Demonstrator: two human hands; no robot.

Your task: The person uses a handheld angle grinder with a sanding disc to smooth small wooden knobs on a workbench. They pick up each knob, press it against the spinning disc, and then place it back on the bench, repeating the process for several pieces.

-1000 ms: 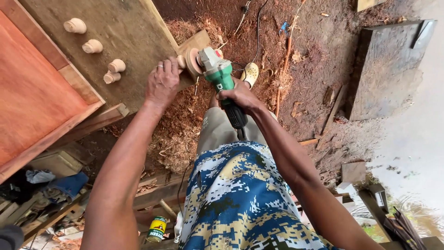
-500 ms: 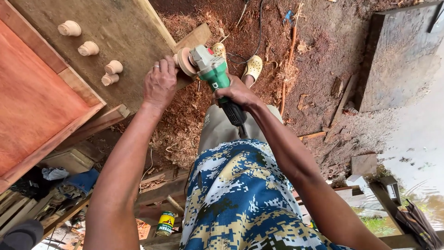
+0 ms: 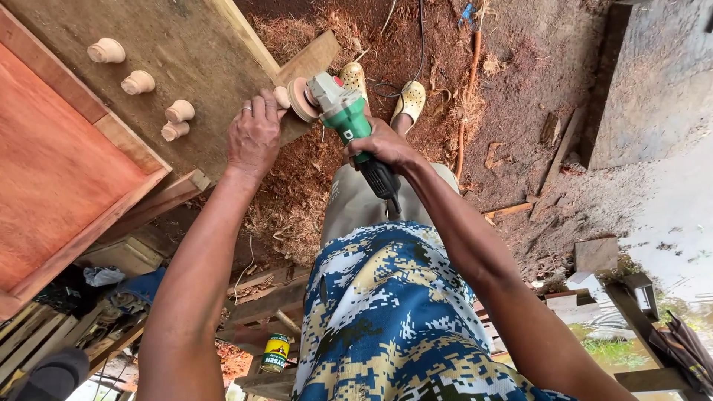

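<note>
right hand (image 3: 382, 145), grinder (image 3: 343, 119) disc up-left

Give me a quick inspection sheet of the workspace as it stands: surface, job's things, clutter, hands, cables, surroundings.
Surface: plywood bench, dusty; red panel at its left.
Job's things: green grinder, its disc against a small wooden knob at the bench edge.
Clutter: four finished knobs on the bench; a can and timber offcuts below.
Hands: left hand holds the small wooden knob on the bench; right hand grips the grinder's body.
Cables: black cord lies on the ground beyond the feet.
Surroundings: sawdust floor, yellow clogs, dark board at right.
</note>
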